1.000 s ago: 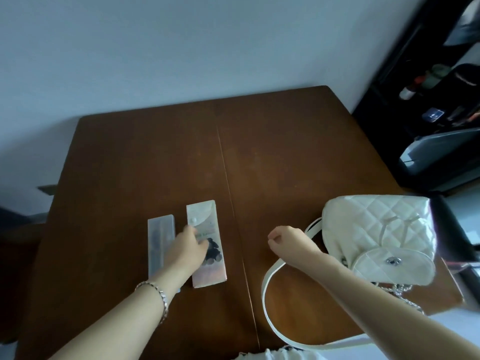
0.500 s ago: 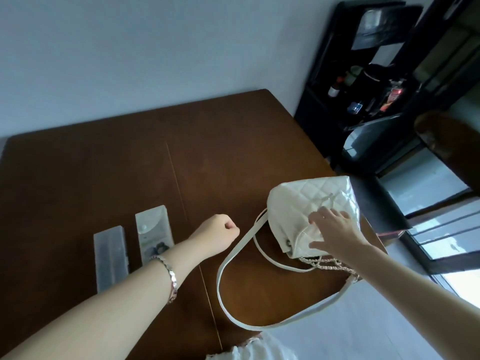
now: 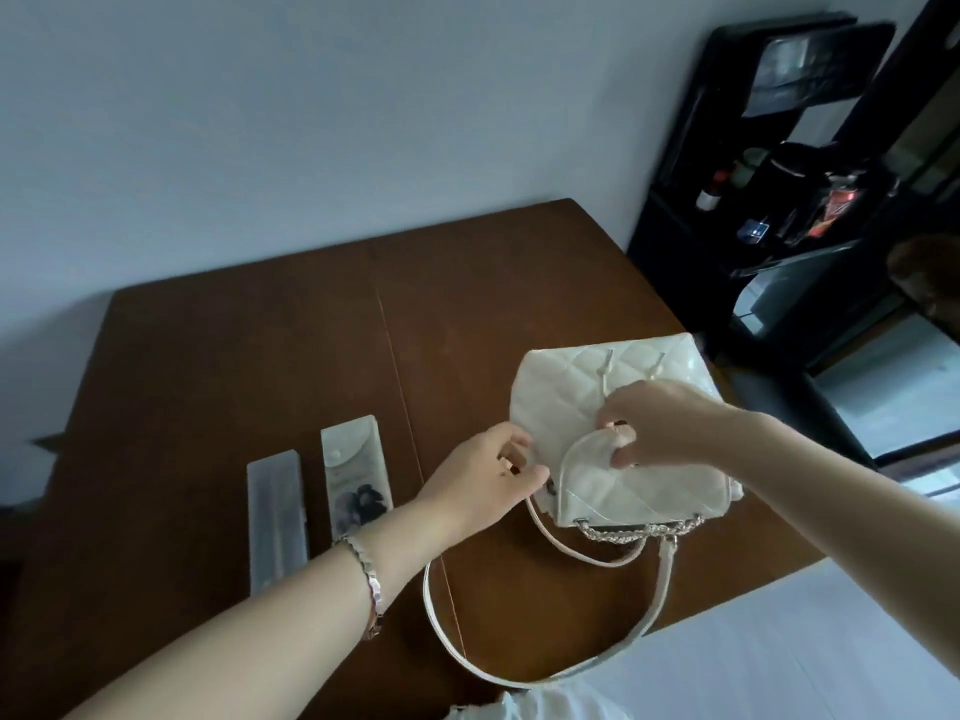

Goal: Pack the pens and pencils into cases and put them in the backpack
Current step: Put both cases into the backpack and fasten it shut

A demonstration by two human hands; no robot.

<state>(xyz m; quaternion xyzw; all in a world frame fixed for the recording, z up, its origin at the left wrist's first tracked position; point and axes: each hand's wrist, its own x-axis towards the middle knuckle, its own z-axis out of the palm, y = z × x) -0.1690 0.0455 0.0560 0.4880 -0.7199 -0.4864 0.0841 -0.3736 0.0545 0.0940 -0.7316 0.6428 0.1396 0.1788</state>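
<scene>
The clear case [image 3: 275, 517] and printed case [image 3: 356, 480] lay unmoved at the table's [image 3: 234, 356] 8 o'clock, long axes running 12 to 6. The left hand [image 3: 483, 480], earlier a fist over bare wood, had reached the backpack [image 3: 587, 397] at 4 o'clock and pinched its left edge. The right hand [image 3: 670, 428], laid flat before, pinched its flap. The chain end faced 6.

Single head-worn view, wide-angle. Looks forward and down from above near edge of tabletop [image 3: 260, 356], close over hands; faces wall [image 3: 311, 122], dark shelf unit [image 3: 779, 200] at right.
</scene>
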